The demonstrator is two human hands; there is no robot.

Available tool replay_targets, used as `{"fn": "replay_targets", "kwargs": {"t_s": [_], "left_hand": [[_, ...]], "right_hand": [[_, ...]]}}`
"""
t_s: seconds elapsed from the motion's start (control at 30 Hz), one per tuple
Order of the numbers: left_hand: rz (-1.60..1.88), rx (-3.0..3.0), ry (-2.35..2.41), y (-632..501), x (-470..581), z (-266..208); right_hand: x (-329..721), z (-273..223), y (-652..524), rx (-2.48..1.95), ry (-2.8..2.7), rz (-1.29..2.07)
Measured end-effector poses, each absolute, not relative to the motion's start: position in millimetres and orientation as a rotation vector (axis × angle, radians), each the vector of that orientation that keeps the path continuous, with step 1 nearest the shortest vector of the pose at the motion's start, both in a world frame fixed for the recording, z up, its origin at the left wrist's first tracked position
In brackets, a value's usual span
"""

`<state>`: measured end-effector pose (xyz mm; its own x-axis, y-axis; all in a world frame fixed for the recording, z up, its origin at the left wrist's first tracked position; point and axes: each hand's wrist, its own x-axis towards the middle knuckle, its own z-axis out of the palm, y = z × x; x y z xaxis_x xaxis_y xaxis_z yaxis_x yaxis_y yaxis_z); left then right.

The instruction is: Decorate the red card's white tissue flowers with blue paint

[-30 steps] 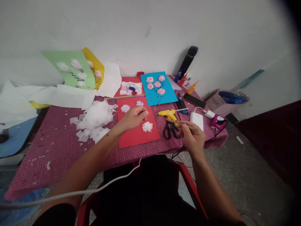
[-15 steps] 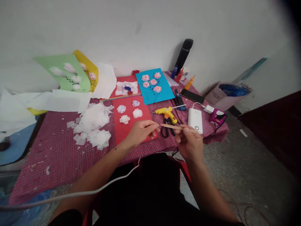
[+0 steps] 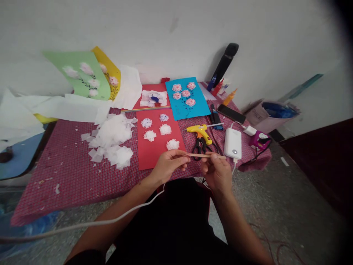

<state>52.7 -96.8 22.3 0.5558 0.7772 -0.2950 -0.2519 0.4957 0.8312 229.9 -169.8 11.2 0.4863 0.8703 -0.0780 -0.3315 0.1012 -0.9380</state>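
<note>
A thin wooden craft stick (image 3: 202,155) lies nearly level between my two hands, above the table's front edge. My right hand (image 3: 217,171) pinches its right part between thumb and fingers. At the other end, the fingertips of my left hand (image 3: 172,163) are closed on the stick's tip. Just behind my left hand is a red card (image 3: 150,156) bearing several ruffled paper flowers (image 3: 165,129), some speckled blue and others plain white. Black-handled scissors (image 3: 198,146) lie behind the stick, partly under a yellow glue gun (image 3: 200,130).
White tissue squares (image 3: 116,132) are heaped on the left of the checked tablecloth (image 3: 66,165). A blue flower card (image 3: 202,108) lies at the back. On the right are a white power bank (image 3: 233,141), a phone (image 3: 231,113) and paint bottles (image 3: 230,97). A white cable (image 3: 129,212) crosses my left arm.
My left hand has moved to the stick's tip and the gap between them has closed. The stick is now more level. The white flower at the card's lower right has come into view.
</note>
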Motion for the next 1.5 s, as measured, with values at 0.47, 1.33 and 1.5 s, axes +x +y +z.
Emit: {"fn": "replay_targets", "kwargs": {"t_s": [0.47, 1.33, 1.5], "left_hand": [[0.496, 1.385, 0.829, -138, 20, 25], [0.794, 1.437, 1.127, -115, -75, 26], [0.748, 1.501, 1.178, -114, -69, 23]], "right_hand": [[249, 11, -184, -1.244, -0.439, 0.882], [241, -4, -153, -1.51, -1.233, 0.452], [234, -2, -136, -1.409, -1.623, 0.186]]}}
